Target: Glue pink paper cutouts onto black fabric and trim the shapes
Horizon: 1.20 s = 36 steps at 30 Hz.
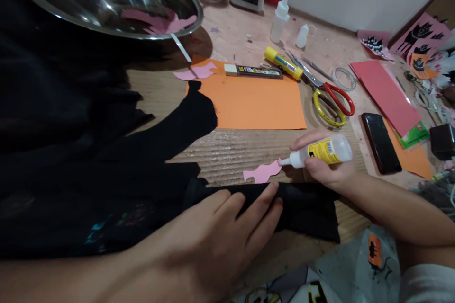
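Observation:
My right hand (325,165) grips a small glue bottle (322,151) with a yellow label, held sideways, its white nozzle touching a wavy pink paper cutout (261,172) on the wooden table. My left hand (220,232) lies flat, fingers spread, on a black cloth (142,175) that covers the left and front of the table. Its fingertips rest just below the pink cutout.
An orange paper sheet (256,102) lies behind, with a lead case (253,71), a yellow glue stick (283,63) and red-and-yellow scissors (330,99). A steel bowl (106,0) with pink scraps stands back left. A black phone (381,143), red paper (386,94) and a white glue bottle (279,16) sit to the right.

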Each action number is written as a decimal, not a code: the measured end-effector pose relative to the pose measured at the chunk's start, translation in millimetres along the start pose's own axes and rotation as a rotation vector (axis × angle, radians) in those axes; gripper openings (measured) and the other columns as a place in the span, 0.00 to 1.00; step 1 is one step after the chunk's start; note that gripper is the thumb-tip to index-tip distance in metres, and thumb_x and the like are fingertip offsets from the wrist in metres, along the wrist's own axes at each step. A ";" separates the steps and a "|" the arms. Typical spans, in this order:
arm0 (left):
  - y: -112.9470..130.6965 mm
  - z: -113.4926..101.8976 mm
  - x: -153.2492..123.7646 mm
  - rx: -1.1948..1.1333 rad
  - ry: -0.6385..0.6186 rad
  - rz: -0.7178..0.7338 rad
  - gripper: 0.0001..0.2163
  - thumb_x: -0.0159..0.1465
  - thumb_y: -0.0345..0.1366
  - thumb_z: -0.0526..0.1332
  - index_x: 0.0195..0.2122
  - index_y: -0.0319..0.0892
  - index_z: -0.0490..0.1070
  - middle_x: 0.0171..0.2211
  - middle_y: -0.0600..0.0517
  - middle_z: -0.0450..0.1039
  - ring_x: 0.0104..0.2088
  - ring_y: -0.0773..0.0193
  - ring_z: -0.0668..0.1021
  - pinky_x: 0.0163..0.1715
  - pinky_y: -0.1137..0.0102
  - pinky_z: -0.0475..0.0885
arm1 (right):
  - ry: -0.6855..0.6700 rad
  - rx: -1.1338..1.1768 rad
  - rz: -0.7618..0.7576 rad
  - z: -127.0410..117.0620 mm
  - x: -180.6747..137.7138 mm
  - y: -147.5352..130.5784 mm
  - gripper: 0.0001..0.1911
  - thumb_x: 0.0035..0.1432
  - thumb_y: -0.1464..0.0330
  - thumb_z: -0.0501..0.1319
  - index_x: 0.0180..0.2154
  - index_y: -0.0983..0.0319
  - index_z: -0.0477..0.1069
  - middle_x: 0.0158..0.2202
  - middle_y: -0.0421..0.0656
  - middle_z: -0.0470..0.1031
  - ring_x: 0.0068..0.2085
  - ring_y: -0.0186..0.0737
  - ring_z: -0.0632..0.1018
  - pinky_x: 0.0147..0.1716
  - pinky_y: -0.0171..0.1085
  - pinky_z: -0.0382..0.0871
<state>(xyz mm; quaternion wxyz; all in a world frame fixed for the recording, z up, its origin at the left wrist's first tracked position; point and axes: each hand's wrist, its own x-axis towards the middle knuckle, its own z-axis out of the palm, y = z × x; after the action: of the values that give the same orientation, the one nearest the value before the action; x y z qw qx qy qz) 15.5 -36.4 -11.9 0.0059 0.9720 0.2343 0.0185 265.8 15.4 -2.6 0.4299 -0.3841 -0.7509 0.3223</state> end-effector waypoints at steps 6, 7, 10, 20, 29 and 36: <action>-3.6 -2.1 -0.6 0.163 0.133 0.039 0.24 0.65 0.27 0.60 0.61 0.48 0.76 0.62 0.47 0.77 0.28 0.59 0.74 0.28 0.60 0.68 | 0.009 0.010 0.068 2.7 1.1 2.4 0.13 0.67 0.57 0.67 0.38 0.60 0.79 0.32 0.42 0.83 0.30 0.36 0.82 0.30 0.33 0.77; -4.1 -1.6 -1.8 0.166 0.135 0.040 0.24 0.64 0.27 0.59 0.61 0.47 0.77 0.62 0.47 0.78 0.28 0.59 0.74 0.27 0.60 0.67 | 0.002 0.008 0.076 2.7 1.1 2.4 0.12 0.67 0.57 0.67 0.39 0.60 0.79 0.32 0.42 0.83 0.29 0.36 0.81 0.29 0.33 0.76; -4.9 -0.4 -2.1 0.153 0.146 0.041 0.23 0.64 0.27 0.59 0.59 0.47 0.78 0.61 0.47 0.79 0.27 0.58 0.73 0.27 0.59 0.65 | -0.016 -0.003 0.089 2.1 1.6 2.3 0.09 0.67 0.60 0.67 0.38 0.60 0.79 0.34 0.42 0.83 0.31 0.37 0.83 0.32 0.33 0.77; -4.5 4.0 4.9 0.114 0.219 0.034 0.19 0.64 0.27 0.58 0.53 0.46 0.81 0.56 0.48 0.82 0.28 0.57 0.75 0.27 0.59 0.69 | 0.005 -0.008 0.183 2.7 7.3 0.6 0.06 0.63 0.65 0.65 0.36 0.61 0.78 0.30 0.41 0.82 0.28 0.35 0.80 0.27 0.31 0.74; -41.4 -15.7 14.5 0.048 0.373 0.130 0.19 0.68 0.22 0.50 0.46 0.37 0.82 0.39 0.44 0.83 0.33 0.55 0.79 0.30 0.61 0.71 | -0.013 0.038 0.211 3.4 8.8 -0.4 0.06 0.62 0.65 0.66 0.36 0.61 0.77 0.30 0.41 0.82 0.28 0.34 0.80 0.28 0.30 0.75; -69.5 -14.0 35.9 -0.125 0.367 0.101 0.19 0.75 0.28 0.49 0.38 0.39 0.80 0.34 0.45 0.80 0.32 0.54 0.78 0.32 0.60 0.73 | -0.042 0.030 0.240 4.2 9.5 -0.8 0.08 0.64 0.63 0.65 0.36 0.61 0.76 0.31 0.41 0.82 0.30 0.35 0.81 0.30 0.32 0.75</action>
<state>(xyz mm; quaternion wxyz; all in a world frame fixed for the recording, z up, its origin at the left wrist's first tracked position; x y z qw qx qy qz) 15.3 41.8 1.9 0.0227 0.9606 0.1806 0.2102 258.6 22.4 0.1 0.3783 -0.4578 -0.7033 0.3906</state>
